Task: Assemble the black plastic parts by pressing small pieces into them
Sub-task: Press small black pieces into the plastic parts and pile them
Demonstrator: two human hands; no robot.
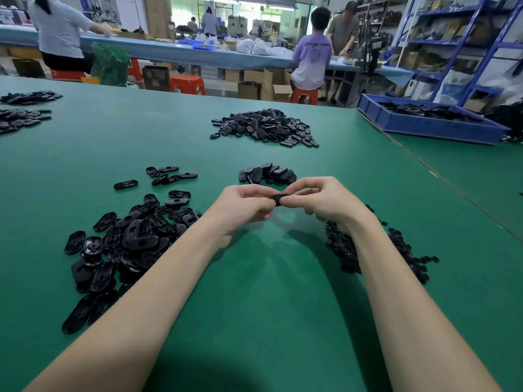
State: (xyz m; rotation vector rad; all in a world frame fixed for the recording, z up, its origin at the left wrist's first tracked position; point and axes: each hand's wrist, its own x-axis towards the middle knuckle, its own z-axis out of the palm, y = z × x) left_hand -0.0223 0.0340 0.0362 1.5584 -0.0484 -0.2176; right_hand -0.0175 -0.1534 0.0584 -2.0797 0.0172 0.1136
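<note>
Both hands are meeting above the green tabletop (pixel 254 292), pinching one black part (pixel 278 200) between them. The left hand (pixel 245 203) is gripping its left end with curled fingers; the right hand (pixel 322 198) is pinching its right end. A pile of oval shells (pixel 127 239) is lying to the left, small pieces (pixel 396 250) under the right wrist, and a small heap (pixel 267 174) just beyond the hands.

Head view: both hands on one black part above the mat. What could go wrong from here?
1. The part is pinched only at the fingertips of the left hand and right hand, in mid-air; a hard press might flick it loose.
2. It is mostly hidden by the fingers, so a bad seat could go unseen.
3. The right forearm lies over the small-piece pile and may scatter it.
</note>
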